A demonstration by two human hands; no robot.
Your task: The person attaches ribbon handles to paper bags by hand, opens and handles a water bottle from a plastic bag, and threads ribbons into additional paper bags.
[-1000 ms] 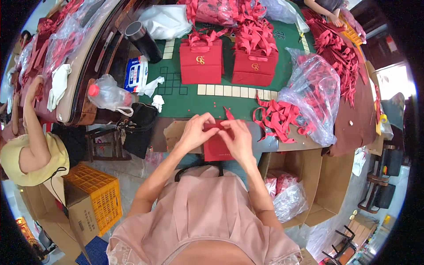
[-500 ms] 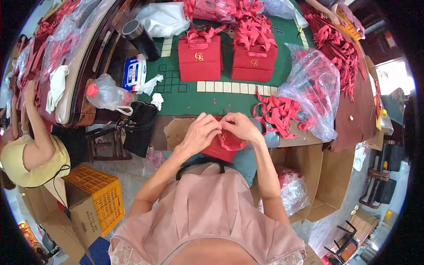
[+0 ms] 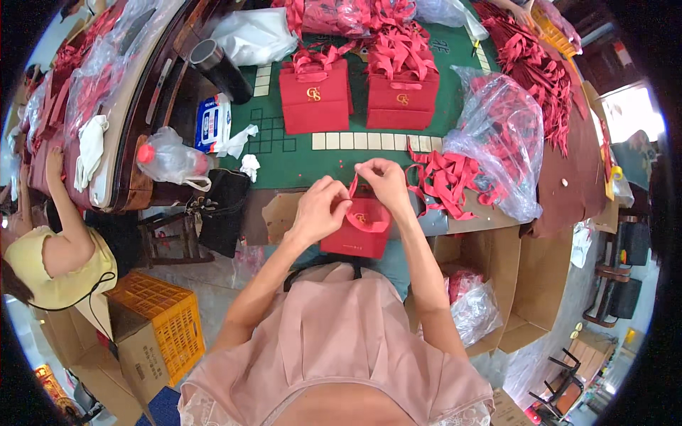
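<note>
A small red paper gift bag (image 3: 353,238) with a gold mark sits upright against my lap at the table's near edge. A loop of red ribbon handle (image 3: 368,226) droops over its front. Above the bag, my right hand (image 3: 386,186) is raised and pinches a short strip of red ribbon (image 3: 353,187) between thumb and fingertips. Just left of it, at the bag's top, my left hand (image 3: 321,211) is curled with its fingertips close to the ribbon's lower end. What those fingers hold is hidden.
Finished-looking red bags (image 3: 316,97) stand across the green table (image 3: 273,170). Loose red ribbons (image 3: 447,186) spill from a clear plastic bag (image 3: 497,135) at right. A black tumbler (image 3: 222,71) and a plastic bottle (image 3: 170,156) are at left. A person in yellow (image 3: 60,259) works far left.
My hands have moved apart. The right has risen with the ribbon strip, drawing it upward, while the left has dropped slightly. More of the red bag's front shows.
</note>
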